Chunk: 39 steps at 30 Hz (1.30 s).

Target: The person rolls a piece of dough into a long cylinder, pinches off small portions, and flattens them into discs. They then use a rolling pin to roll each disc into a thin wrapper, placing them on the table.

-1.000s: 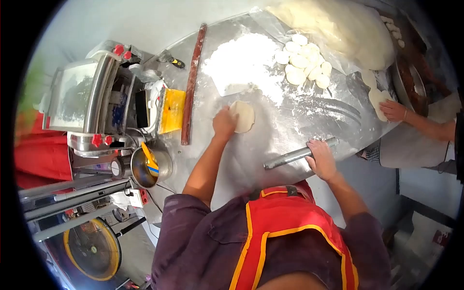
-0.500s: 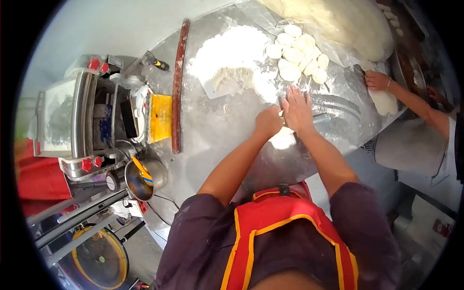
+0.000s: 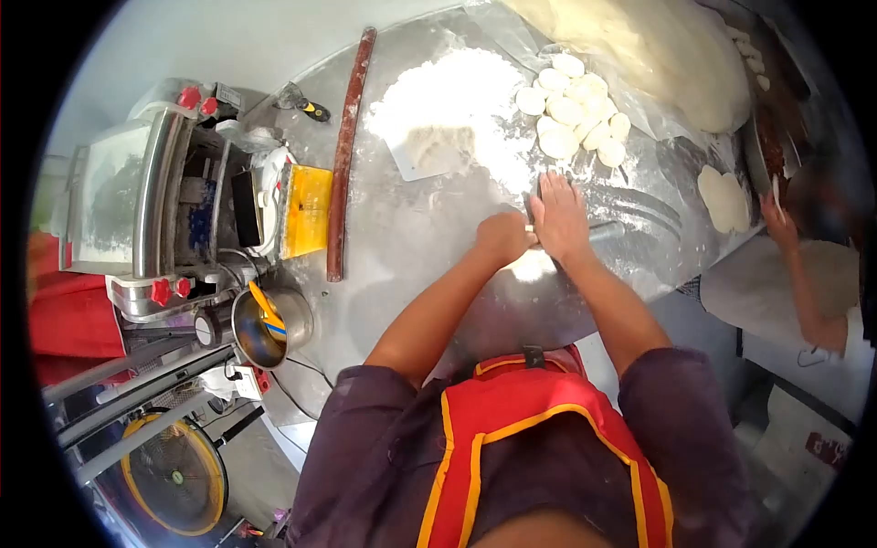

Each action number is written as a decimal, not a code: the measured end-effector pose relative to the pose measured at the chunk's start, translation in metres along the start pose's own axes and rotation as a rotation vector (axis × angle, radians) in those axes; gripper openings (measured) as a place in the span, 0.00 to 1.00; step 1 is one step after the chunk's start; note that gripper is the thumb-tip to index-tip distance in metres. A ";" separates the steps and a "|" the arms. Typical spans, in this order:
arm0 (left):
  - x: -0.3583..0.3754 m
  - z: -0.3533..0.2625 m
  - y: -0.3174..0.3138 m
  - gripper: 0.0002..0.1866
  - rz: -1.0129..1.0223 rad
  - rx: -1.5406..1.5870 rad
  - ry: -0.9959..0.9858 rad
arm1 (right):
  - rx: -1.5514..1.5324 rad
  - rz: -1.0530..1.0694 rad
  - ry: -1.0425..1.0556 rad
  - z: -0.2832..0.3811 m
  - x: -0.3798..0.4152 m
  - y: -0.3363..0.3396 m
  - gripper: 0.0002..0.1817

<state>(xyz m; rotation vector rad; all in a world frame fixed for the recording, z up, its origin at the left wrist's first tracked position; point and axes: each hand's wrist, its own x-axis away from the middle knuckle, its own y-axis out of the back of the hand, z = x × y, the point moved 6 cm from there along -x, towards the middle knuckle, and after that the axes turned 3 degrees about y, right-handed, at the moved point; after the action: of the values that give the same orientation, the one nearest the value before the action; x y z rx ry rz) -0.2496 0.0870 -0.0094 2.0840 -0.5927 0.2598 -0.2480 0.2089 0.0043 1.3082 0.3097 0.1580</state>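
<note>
Low over the table [image 3: 411, 239], the person's two hands are working close together, and the clock directions here are running from them, with twelve pointing to the top of the view. The left hand [image 3: 504, 239] is curling its fingers in, knuckles up; its fingertips are hiding, so whether it is closing fully or pinching anything, I cannot tell. The right hand [image 3: 562, 219] is lying flat, palm down, its fingers stretching straight out toward twelve o'clock. A small bit of dough [image 3: 530, 229] is showing between the hands, and a metal rod [image 3: 605, 231] is sticking out from the right hand toward three o'clock. A bright patch is glaring just at six o'clock, too washed out to read.

At one o'clock, flat dough rounds [image 3: 580, 108] are overlapping in a pile, and beyond them a big mass of dough [image 3: 649, 59] is resting on plastic. Flour [image 3: 448, 91] is spreading at eleven o'clock. A long wooden stick [image 3: 350, 155] is lying at ten o'clock, with a yellow box [image 3: 308, 212] sitting just beside it at nine. A metal pot [image 3: 274, 329] is standing at eight o'clock, a yellow-handled tool [image 3: 266, 306] leaning inside. At three o'clock, a flattened dough piece [image 3: 724, 199] is lying near the table's edge, and another person's hand [image 3: 779, 224] is holding something thin and white beyond it.
</note>
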 end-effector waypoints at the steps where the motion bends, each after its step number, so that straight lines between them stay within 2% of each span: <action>1: 0.002 0.002 0.004 0.18 0.021 -0.016 0.006 | -0.026 0.023 0.010 0.002 0.002 0.000 0.29; 3: 0.016 0.012 0.009 0.19 0.077 -0.042 0.018 | -0.033 0.068 0.082 0.007 0.070 0.013 0.30; 4: 0.023 0.027 0.004 0.20 0.011 0.054 0.043 | -0.041 0.090 0.111 0.009 0.097 0.019 0.30; 7: 0.033 0.058 -0.034 0.20 -0.106 0.262 0.071 | -0.061 0.119 0.030 0.007 0.107 0.020 0.31; 8: 0.032 0.049 -0.039 0.21 -0.061 0.179 -0.072 | 0.059 -0.113 0.136 0.011 0.088 0.014 0.31; 10: 0.026 0.022 -0.010 0.21 -0.052 0.122 0.011 | 0.017 -0.040 0.001 0.005 0.027 0.003 0.31; 12: 0.014 0.005 0.005 0.21 -0.032 0.058 0.066 | 0.032 -0.044 -0.004 0.004 -0.012 0.000 0.31; 13: 0.012 0.005 0.006 0.20 -0.024 0.024 0.019 | 0.040 -0.051 -0.007 0.005 -0.022 -0.001 0.31; 15: 0.012 0.012 0.007 0.19 0.002 -0.045 -0.083 | -0.006 -0.006 0.054 0.005 0.015 -0.003 0.33; 16: 0.016 0.019 0.011 0.18 0.017 -0.055 -0.037 | -0.042 0.017 0.093 0.007 0.048 0.002 0.34; 18: 0.029 0.043 0.003 0.18 -0.069 0.075 0.103 | -0.081 0.224 0.058 0.012 0.108 0.021 0.35; 19: 0.033 0.058 -0.006 0.18 -0.111 0.139 0.174 | -0.070 0.156 0.070 0.012 0.104 0.024 0.34; 20: 0.031 0.066 -0.026 0.20 -0.066 0.168 0.043 | -0.063 0.091 0.081 0.013 0.100 0.025 0.34; 22: 0.033 0.048 -0.026 0.21 0.057 0.110 0.033 | 0.002 -0.092 0.138 0.014 0.073 0.010 0.31; 23: 0.028 0.034 -0.018 0.21 0.103 0.080 0.026 | 0.028 -0.071 0.082 0.012 0.039 0.004 0.31; 24: 0.023 0.023 -0.005 0.21 0.031 0.098 0.090 | 0.053 -0.047 0.024 0.011 0.014 0.000 0.31; 27: 0.006 0.006 -0.003 0.21 0.018 0.087 0.102 | 0.045 -0.083 0.038 0.010 -0.023 -0.001 0.32; 28: 0.008 0.010 -0.004 0.20 -0.052 0.040 0.025 | -0.024 -0.073 0.044 0.012 -0.009 -0.001 0.33; 30: 0.018 0.035 -0.007 0.19 -0.128 0.144 0.007 | -0.033 0.041 0.064 0.010 0.048 0.001 0.33; 31: 0.022 0.045 -0.002 0.18 -0.171 0.197 -0.009 | -0.021 0.030 0.124 0.016 0.083 0.010 0.32; 32: 0.030 0.055 0.000 0.17 -0.132 0.171 0.148 | -0.002 -0.001 0.128 0.015 0.082 0.012 0.32; 35: 0.034 0.063 -0.029 0.19 -0.014 0.215 -0.163 | 0.031 -0.077 0.142 0.018 0.093 0.017 0.31; 36: 0.036 0.048 -0.016 0.18 0.052 0.049 -0.100 | 0.011 -0.045 0.128 0.016 0.063 0.011 0.31; 39: 0.016 0.020 0.005 0.20 -0.008 -0.021 0.066 | 0.067 -0.089 0.039 0.009 -0.012 -0.007 0.30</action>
<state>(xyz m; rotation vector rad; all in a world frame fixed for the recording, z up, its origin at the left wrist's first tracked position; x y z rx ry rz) -0.2396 0.0628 -0.0106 2.0488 -0.5453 0.3148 -0.2572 0.1948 0.0010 1.3563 0.4086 0.0990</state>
